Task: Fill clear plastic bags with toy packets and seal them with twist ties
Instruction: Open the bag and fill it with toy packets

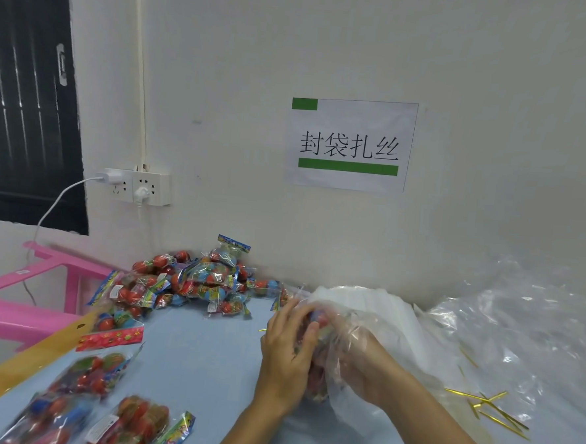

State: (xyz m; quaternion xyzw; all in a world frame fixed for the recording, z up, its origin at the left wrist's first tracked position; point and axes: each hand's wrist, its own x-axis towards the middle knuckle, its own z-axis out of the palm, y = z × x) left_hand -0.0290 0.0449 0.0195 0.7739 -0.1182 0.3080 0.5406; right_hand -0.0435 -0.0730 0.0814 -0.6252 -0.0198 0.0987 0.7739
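Head view: nearest the camera, two filled bags [101, 412] of toy packets lie on the pale blue table [207, 360], to the left of the hands and nearer than they are; their film is crinkled and glossy, and round red and blue shapes show through it. At the middle of the table the left hand [288, 355] is curled round a bundle of toy packets [314, 353] and is pressing it into a clear plastic bag [357, 332], while the right hand [368, 370] is seen through the film, inside or behind the bag, with fingers bent against the bundle; its exact grip cannot be told. The step in hand is judged to be filling. It would be done well if the mouth were held wide by the right hand, the packets were slid in together rather than one by one, and enough slack film were left above them to be gathered into a neck. The thin, soft film is likely to cling and fold over. Right of the bag, stiff gold twist ties [492, 410] lie scattered within easy reach. Behind the bag, a stack of flat empty bags [382, 303] is seen, and heaped loose film [518, 321] lies to its right. Further left of the bag, against the wall, a pile of loose toy packets [198, 281] waits.
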